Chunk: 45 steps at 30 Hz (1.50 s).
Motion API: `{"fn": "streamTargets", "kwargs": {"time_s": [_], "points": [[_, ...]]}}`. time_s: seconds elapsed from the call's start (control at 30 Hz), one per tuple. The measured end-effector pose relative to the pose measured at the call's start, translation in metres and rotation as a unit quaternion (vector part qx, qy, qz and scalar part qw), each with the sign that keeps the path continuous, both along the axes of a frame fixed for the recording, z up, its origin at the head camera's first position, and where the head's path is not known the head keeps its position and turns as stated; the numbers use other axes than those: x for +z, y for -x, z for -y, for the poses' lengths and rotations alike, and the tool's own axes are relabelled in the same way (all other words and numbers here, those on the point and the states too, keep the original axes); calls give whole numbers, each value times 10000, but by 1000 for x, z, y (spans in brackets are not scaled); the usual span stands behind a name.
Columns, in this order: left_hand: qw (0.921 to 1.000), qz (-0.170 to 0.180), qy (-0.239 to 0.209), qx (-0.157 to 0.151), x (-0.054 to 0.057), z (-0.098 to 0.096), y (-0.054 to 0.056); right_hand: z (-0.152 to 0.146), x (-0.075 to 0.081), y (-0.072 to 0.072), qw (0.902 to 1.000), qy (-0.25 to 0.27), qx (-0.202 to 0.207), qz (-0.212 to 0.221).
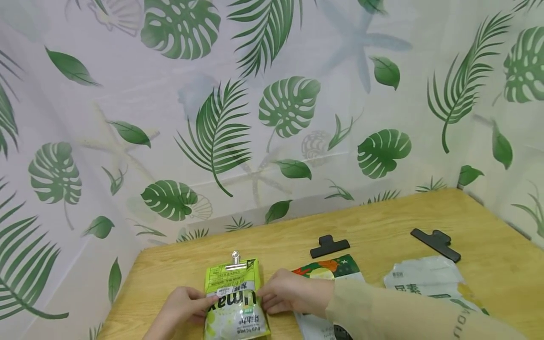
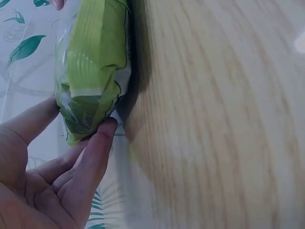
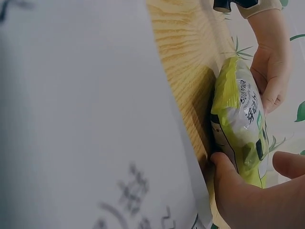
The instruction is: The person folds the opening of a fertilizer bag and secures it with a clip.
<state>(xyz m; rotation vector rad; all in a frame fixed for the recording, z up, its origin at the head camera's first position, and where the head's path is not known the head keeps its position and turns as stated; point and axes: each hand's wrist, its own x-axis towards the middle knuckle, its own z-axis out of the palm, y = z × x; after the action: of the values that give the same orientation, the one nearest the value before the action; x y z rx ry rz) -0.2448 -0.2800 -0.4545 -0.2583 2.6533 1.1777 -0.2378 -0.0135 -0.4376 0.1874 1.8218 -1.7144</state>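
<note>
A plump lime-green and white bag (image 1: 235, 309) printed "Umax" lies on the table, with a silver bulldog clip (image 1: 236, 262) on its far edge. My left hand (image 1: 182, 304) grips its left side, thumb on top. In the left wrist view, the fingers (image 2: 102, 143) of that hand reach under the bag's (image 2: 97, 57) edge. On the opposite side, my right hand (image 1: 293, 290) holds the bag's right edge. The right wrist view shows the bag (image 3: 240, 114) between the digits of my right hand (image 3: 252, 200), with the left hand (image 3: 271, 71) beyond.
Partly behind my right forearm lies a red, green and white bag (image 1: 346, 267). Farther right is a crumpled white bag (image 1: 425, 274). Beyond these bags lie two black clips, one nearer the middle (image 1: 329, 247) and one to the right (image 1: 435, 243). A leaf-patterned sheet (image 1: 272, 189) borders the wooden table (image 1: 178, 264).
</note>
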Motion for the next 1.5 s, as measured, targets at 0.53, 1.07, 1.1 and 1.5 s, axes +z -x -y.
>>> {"fn": "streamTargets", "kwargs": {"time_s": [0.53,1.07,1.1,1.5], "points": [[9948,51,-700,-739,12,20,2,-12,7,-2,9997,32,237,-93],[9814,144,-1361,-1349,44,13,-2,-57,18,-8,9987,-231,390,-242],[9797,162,-1443,-1381,44,9,-2,-60,19,-9,9985,-254,391,-280],[9668,393,-1896,-1669,42,-38,-1,-102,21,-15,9975,-304,331,-536]]}}
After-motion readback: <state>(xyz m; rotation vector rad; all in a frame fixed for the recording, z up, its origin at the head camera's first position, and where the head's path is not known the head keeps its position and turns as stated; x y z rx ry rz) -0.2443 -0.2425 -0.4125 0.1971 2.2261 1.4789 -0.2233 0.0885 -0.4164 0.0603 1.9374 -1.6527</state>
